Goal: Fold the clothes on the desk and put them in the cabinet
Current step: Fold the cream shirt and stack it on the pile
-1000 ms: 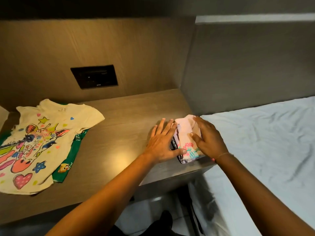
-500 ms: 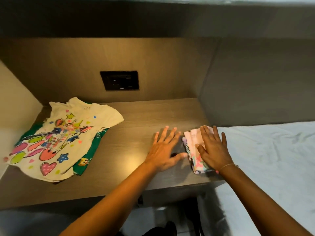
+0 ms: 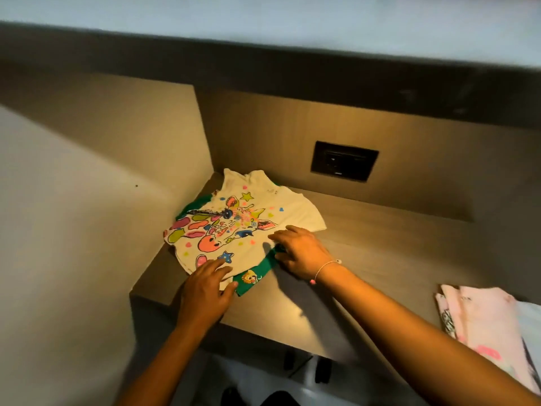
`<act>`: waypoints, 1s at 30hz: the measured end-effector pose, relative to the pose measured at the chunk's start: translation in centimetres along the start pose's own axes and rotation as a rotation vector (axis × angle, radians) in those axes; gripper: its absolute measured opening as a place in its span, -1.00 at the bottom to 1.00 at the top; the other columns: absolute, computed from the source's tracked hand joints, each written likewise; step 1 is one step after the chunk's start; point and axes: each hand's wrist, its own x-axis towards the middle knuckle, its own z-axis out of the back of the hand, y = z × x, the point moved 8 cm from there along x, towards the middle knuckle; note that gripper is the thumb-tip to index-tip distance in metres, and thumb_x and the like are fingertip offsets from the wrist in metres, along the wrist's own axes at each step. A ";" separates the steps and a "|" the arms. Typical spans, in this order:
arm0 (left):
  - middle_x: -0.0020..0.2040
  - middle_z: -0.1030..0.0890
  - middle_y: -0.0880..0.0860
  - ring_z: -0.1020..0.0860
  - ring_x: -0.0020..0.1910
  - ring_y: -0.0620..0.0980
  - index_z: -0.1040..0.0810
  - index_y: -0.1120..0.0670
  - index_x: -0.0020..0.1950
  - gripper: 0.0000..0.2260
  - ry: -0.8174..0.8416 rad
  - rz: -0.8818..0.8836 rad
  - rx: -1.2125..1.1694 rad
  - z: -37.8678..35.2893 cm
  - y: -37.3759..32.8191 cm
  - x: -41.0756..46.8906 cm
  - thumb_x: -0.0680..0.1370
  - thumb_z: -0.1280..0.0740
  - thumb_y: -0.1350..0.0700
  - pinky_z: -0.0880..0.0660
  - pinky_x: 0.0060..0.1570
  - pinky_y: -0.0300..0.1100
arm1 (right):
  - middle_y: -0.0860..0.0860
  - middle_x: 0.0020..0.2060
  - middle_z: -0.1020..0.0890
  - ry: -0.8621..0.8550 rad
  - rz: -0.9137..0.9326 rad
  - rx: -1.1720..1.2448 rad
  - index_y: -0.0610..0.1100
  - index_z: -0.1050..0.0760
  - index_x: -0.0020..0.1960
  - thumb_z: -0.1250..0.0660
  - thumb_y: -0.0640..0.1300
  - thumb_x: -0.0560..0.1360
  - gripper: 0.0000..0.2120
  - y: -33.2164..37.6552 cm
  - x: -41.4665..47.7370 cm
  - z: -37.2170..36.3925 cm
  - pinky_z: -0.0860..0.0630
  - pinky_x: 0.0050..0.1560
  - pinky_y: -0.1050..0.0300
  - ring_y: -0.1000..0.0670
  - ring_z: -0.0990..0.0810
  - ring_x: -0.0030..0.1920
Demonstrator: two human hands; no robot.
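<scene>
A cream shirt with a bright giraffe print (image 3: 234, 221) lies spread at the left end of the wooden desk (image 3: 380, 247). It lies over a green garment (image 3: 257, 271) whose edge shows below and to the left. My left hand (image 3: 206, 291) rests with straight fingers on the shirt's near hem. My right hand (image 3: 301, 250) lies on the shirt's right edge, its fingertips at the cloth where cream meets green. A folded pink garment (image 3: 483, 326) sits at the desk's right end, away from both hands.
A dark wall socket (image 3: 344, 161) sits in the wooden back panel behind the desk. A pale wall closes the desk's left side. A dark ledge runs overhead. Floor and dark shapes show below the desk's front edge.
Both hands left the folded pink garment at the right and moved left onto the giraffe shirt. The view swung left with them.
</scene>
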 end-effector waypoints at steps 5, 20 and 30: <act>0.26 -0.59 0.00 -0.54 0.20 -0.03 -0.65 0.04 0.16 -0.76 0.004 0.025 -0.128 1.0 2.7 0.4 0.51 -0.43 0.05 -0.51 -0.04 -0.27 | -0.02 0.21 -0.59 0.031 0.053 -0.041 -0.01 -0.53 0.27 -0.29 -0.02 0.51 -0.67 1.3 1.9 -2.8 -0.41 0.27 0.01 -0.08 -0.47 0.25; 0.24 -0.51 0.13 -0.53 0.12 -0.03 -0.29 0.07 0.26 -0.72 -0.228 -0.032 -0.401 8.3 0.0 5.4 0.60 -0.25 0.02 -0.59 -0.12 -0.20 | -0.02 0.12 -0.60 -0.303 -0.359 -0.039 0.02 -0.51 0.17 -0.41 -0.06 0.44 -0.69 -2.1 7.3 0.7 -0.42 0.22 -0.06 -0.10 -0.51 0.15; 0.09 -0.61 0.07 -0.59 0.09 0.03 -0.52 0.16 0.11 -0.81 -0.372 -0.121 -0.361 15.2 -1.0 4.6 0.54 -0.33 0.12 -0.55 -0.09 -0.31 | 0.01 -0.06 -0.71 -0.619 -0.310 0.430 -0.02 -0.65 0.07 -0.37 -0.35 0.44 -0.69 -6.1 1.4 9.3 -0.62 -0.07 -0.03 -0.04 -0.66 -0.03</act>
